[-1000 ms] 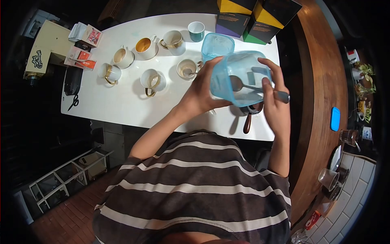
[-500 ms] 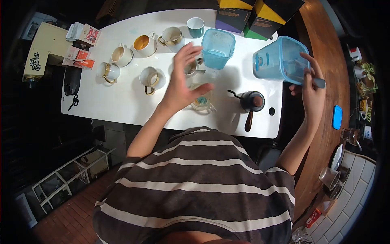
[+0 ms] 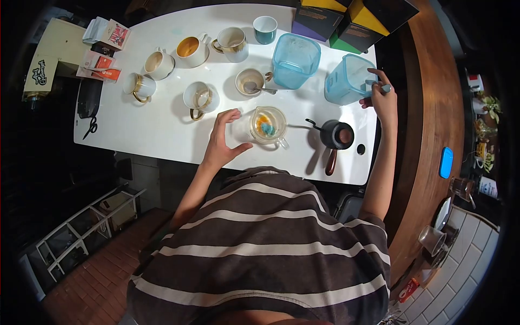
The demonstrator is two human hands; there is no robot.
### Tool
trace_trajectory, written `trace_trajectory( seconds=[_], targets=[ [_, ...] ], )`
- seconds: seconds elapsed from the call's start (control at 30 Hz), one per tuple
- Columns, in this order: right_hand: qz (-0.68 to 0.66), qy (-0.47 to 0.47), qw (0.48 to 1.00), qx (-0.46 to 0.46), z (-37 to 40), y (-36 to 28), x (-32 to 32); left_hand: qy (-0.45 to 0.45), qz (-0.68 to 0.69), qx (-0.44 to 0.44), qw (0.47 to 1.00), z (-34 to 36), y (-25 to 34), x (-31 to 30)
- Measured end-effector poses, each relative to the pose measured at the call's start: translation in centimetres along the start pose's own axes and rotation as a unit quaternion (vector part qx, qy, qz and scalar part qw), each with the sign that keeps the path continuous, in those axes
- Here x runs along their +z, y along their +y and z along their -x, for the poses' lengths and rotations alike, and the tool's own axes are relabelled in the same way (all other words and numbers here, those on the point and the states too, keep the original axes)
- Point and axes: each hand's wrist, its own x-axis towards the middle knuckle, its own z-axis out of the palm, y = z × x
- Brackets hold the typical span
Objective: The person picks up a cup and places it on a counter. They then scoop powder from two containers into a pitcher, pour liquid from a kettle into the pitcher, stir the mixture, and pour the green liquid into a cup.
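Note:
My left hand is open, thumb and fingers spread, just left of a glass jug with orange and teal bits inside. At the right, my right hand closes around a grey-handled utensil, whose working end I cannot make out. That hand is at the rim of a translucent blue container. A second blue container stands to its left. Near the jug are a cup with a spoon in it and a black pot with a wooden handle.
Several mugs, among them a white-and-gold one and an orange-lined one, stand on the white table. A green cup and dark boxes are at the back. Scissors lie left; a blue lid lies right.
My left hand has come down and left, uncovering the jug and the cup with the spoon. My right hand moved left with the utensil; the right blue container now stands more upright.

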Motion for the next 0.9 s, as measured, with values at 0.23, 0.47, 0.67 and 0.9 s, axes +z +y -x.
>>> trace_trajectory(
  seconds=[0.23, 0.47, 0.67, 0.9],
  targets=[
    [0.043, 0.001, 0.999, -0.011, 1.4, -1.1, 0.7, -0.052, -0.018, 0.011, 0.998, -0.1, -0.2, 1.9],
    [0.056, 0.033, 0.998, -0.024, 1.8, -0.9, 0.2, -0.073, -0.038, 0.013, 0.997, -0.3, -0.7, 3.0],
    [0.035, 0.032, 0.998, -0.03, 2.5, -0.2, -0.4, -0.063, -0.076, 0.027, 0.995, -0.3, -1.5, 3.7],
    [0.039, 0.063, 0.997, 0.002, 6.8, 2.4, -3.2, -0.087, -0.09, 0.049, 0.991, -0.8, -2.4, 3.7]
  ],
)
